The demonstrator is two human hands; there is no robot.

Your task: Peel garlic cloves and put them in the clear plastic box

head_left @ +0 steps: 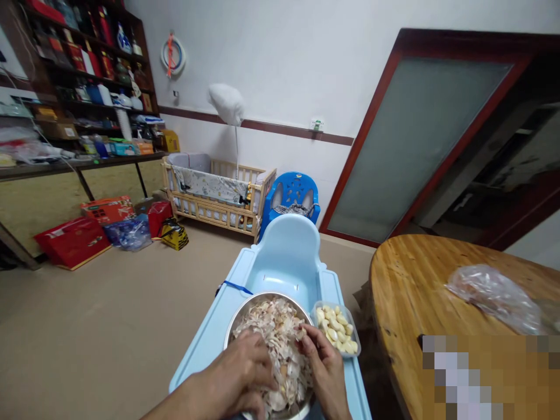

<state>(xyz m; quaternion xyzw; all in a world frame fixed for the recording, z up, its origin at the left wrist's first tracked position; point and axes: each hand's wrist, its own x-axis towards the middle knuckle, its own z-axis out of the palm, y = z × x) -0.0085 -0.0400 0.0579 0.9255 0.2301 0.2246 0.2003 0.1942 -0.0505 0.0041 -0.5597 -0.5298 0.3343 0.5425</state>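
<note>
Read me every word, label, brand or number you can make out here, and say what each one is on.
Nothing is legible.
Blue chair: small emblem, too small to read.
Red bag: markings, too blurred.
Yellow-and-black box: printing, too blurred.
Shelf bottles: labels, too small.
Metal bowl and garlic tub: no lettering visible.

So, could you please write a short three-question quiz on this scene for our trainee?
1. What is heaped in the metal bowl: A) walnuts, B) papery garlic skins, or C) rice?
2. True or false: in the picture, the wooden table stands to the right of the light-blue chair.
3. Complete: the clear container of peeled garlic cloves is nearer the person's ____ hand.
Key: 1, B; 2, true; 3, right hand.
</note>
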